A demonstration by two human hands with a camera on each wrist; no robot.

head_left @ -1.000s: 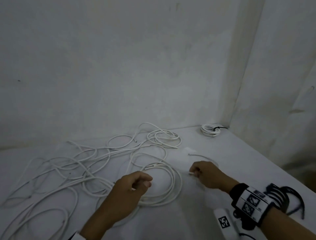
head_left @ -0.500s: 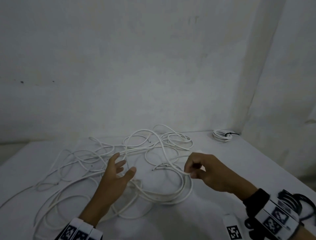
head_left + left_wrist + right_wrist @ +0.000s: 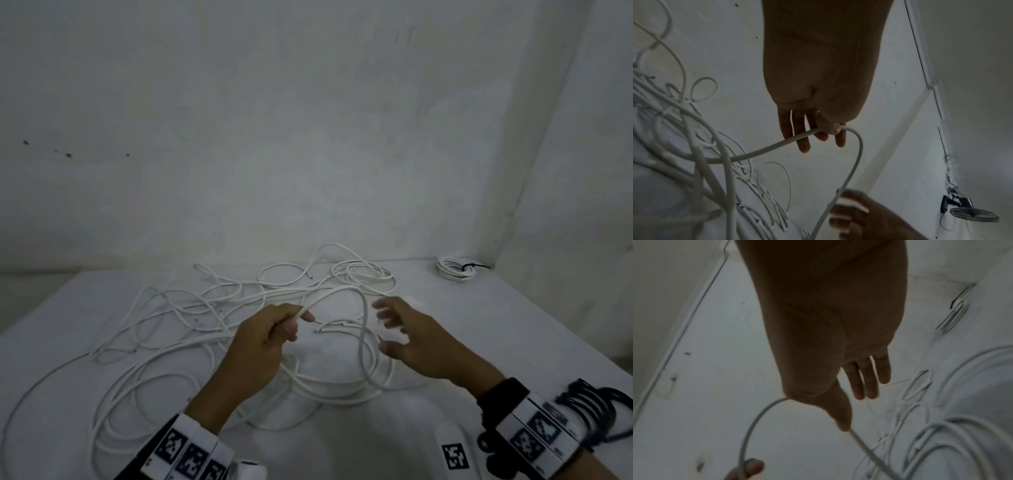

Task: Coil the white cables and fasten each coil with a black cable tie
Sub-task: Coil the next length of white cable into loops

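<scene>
My left hand (image 3: 301, 317) pinches a white cable (image 3: 337, 291) between thumb and fingers, held a little above the table. From that pinch the cable arcs right and drops into a loose coil (image 3: 342, 394) lying between my hands. In the left wrist view the thumb of the left hand (image 3: 826, 133) presses the cable (image 3: 764, 148) against the fingers. My right hand (image 3: 383, 329) hovers just right of the arc with fingers spread and holds nothing. In the right wrist view the right hand (image 3: 857, 410) has straight fingers, its thumb tip beside the cable (image 3: 754, 418).
Several loose white cables (image 3: 191, 308) lie tangled over the left and middle of the white table (image 3: 513, 325). A finished coil with a black tie (image 3: 455, 270) sits in the back right corner by the wall. Black cable ties (image 3: 596, 407) hang round my right wrist.
The right hand, which pinched and lifted the cable half a second ago, has let go and spread open. The left hand, open then, now pinches that cable.
</scene>
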